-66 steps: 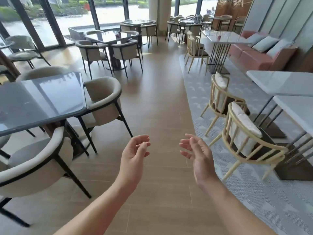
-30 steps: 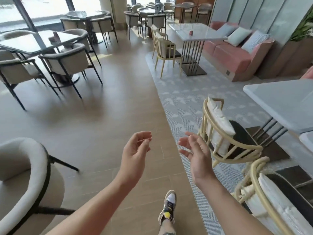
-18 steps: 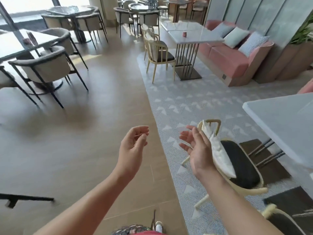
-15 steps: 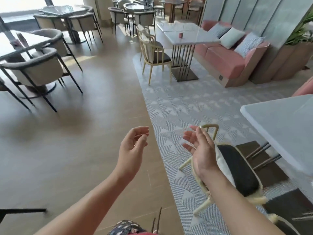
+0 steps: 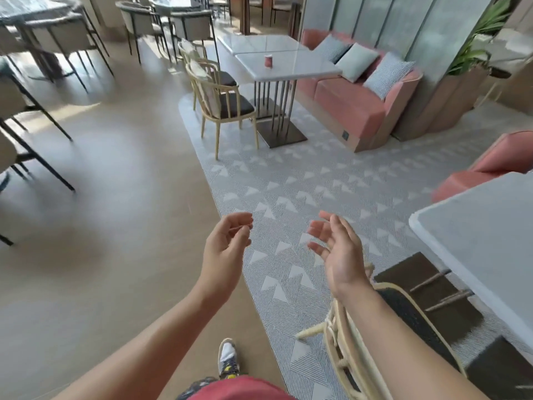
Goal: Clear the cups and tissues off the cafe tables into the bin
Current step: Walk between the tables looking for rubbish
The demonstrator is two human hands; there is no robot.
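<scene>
Both hands, left hand and right hand, loosely open and empty; a red cup, seemingly paper, stands well ahead on the white table; approach between chairs, grasping upright

My left hand and right hand hang empty before me, fingers loosely curled, above the rug's edge. A red cup stands on the white table ahead, beside the pink sofa.
</scene>
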